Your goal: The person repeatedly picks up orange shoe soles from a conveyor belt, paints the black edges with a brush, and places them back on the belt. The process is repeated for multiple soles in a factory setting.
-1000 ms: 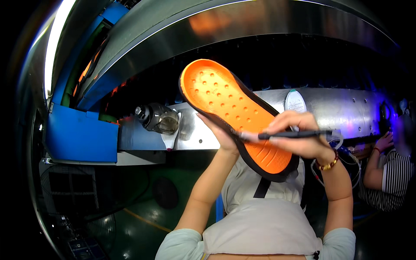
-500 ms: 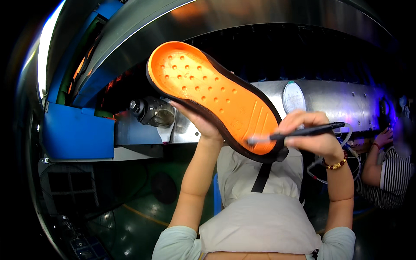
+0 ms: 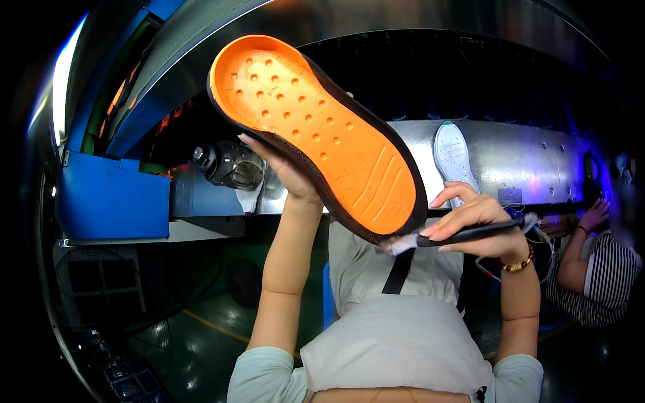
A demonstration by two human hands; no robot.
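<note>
head view: my left hand (image 3: 285,171) holds a shoe sole (image 3: 316,127) up in front of me, fingers cupped under its dark rim, the dimpled orange face turned toward me. it runs from about 11 o'clock down to 4 o'clock across the middle of the picture. my right hand (image 3: 474,225) pinches a thin dark brush (image 3: 463,235) between thumb and fingers, its pale bristle end touching the sole's lower rim near 4 o'clock.

since a second ago the sole has risen and come nearer, filling more of the view, and the brush has slid from lying across the orange face down to the very end of the rim. i judge the stroke along that edge is about finished.

behind lies a metal bench (image 3: 531,158) with a white insole (image 3: 453,158) at 1 o'clock, a dark machine part (image 3: 228,164) at 9 o'clock beside a blue bin (image 3: 111,198). a co-worker's striped sleeve (image 3: 605,282) shows at 3 o'clock.
</note>
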